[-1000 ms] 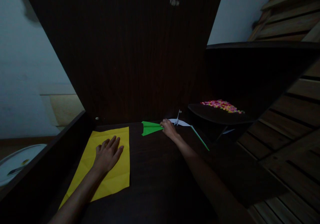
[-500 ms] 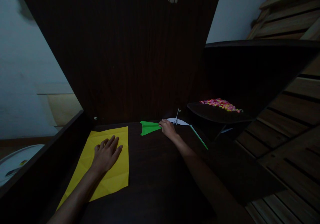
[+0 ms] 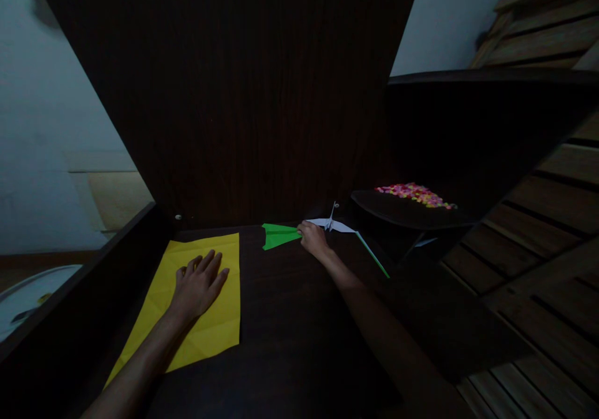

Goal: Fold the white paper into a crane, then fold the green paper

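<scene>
My left hand (image 3: 195, 286) rests on a creased yellow sheet of paper (image 3: 222, 328), its fingers a little spread. Farther back, my right hand (image 3: 314, 240) has its fingers closed on the right tip of a green paper plane (image 3: 277, 236), which lies at the rear of the dark desk (image 3: 281, 319). Just behind and right of that hand stands a white folded paper crane (image 3: 344, 226) with its wings out and a thin part pointing up. The fingertips of my right hand are partly hidden.
A thin green strip (image 3: 372, 254) slants from the crane's right wing. To the right, a low dark shelf (image 3: 374, 210) carries a pile of small colourful pieces (image 3: 414, 194). A dark panel (image 3: 243, 107) rises behind the desk, and a raised side board (image 3: 88, 281) borders its left.
The view has shifted very slightly. Both hands and the papers stay in the same places on the desk.
</scene>
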Demonstrator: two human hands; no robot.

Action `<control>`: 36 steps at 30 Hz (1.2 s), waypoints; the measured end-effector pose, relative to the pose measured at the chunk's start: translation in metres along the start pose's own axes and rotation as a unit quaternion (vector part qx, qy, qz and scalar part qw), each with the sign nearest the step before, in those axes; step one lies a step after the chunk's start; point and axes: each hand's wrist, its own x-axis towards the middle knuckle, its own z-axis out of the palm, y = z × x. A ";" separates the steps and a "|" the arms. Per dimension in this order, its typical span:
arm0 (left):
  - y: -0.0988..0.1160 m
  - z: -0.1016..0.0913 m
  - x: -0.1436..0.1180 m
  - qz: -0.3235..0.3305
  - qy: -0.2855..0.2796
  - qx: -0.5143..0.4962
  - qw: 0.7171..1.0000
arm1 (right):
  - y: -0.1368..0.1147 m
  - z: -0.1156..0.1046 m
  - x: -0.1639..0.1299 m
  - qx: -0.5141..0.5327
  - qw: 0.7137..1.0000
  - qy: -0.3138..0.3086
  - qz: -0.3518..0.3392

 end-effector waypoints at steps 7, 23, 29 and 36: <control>-0.001 -0.001 0.000 0.002 -0.002 -0.005 1.000 | -0.001 0.002 -0.002 0.021 0.999 0.023 -0.022; 0.000 -0.003 0.000 -0.002 -0.013 -0.011 1.000 | -0.002 0.002 -0.003 0.037 0.997 0.046 -0.045; 0.001 -0.002 0.000 -0.001 -0.005 -0.009 1.000 | -0.002 0.002 -0.004 0.036 0.997 0.051 -0.050; -0.001 0.000 0.000 -0.003 -0.004 -0.008 1.000 | -0.001 0.002 -0.004 0.034 0.997 0.049 -0.053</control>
